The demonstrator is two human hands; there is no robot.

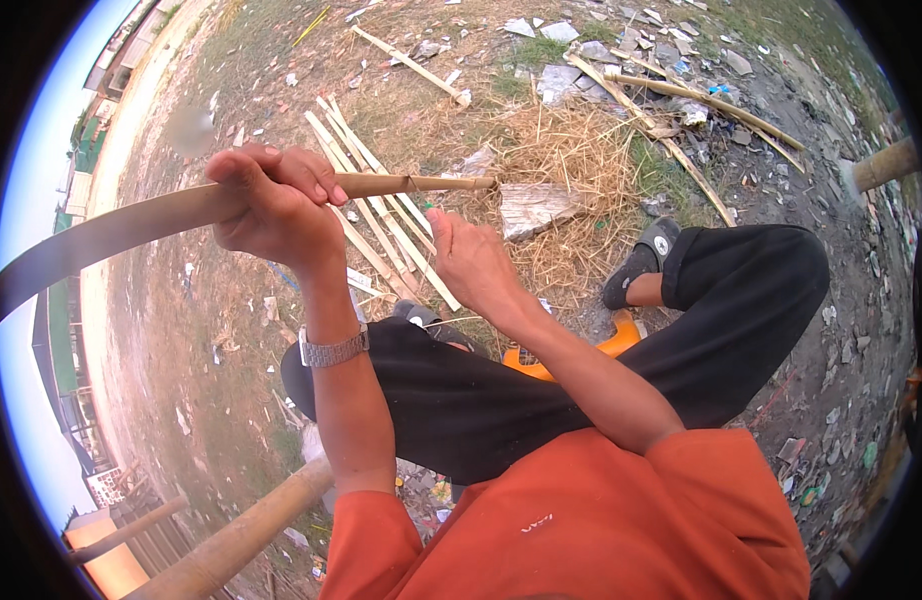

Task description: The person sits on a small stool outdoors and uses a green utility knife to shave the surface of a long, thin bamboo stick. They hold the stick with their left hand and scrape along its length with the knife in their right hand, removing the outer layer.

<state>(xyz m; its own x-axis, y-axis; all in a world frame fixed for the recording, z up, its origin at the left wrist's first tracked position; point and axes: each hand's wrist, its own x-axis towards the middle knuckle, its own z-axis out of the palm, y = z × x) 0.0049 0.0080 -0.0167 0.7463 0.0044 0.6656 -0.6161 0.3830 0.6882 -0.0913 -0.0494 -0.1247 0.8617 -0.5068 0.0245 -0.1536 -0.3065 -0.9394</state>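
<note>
My left hand (281,205), with a metal-banded watch (333,348) on its wrist, is wrapped round a long bamboo strip (131,230). The strip runs from the left rim of the view, and its narrow far end meets or lies just beside a pale wooden block (537,207) on the ground. Below that far end, my right hand (473,262) is closed, thumb uppermost. Whatever it grips, if anything, is hidden by the hand. Several split bamboo slats (376,200) lie on the ground behind and beneath my hands.
Straw and shavings (566,150) surround the block. More bamboo pieces (681,95) and broken tile lie at the far right. An orange plastic seat (621,335) shows between my legs. Thick bamboo poles stand at the lower left (241,530) and right edge (884,165).
</note>
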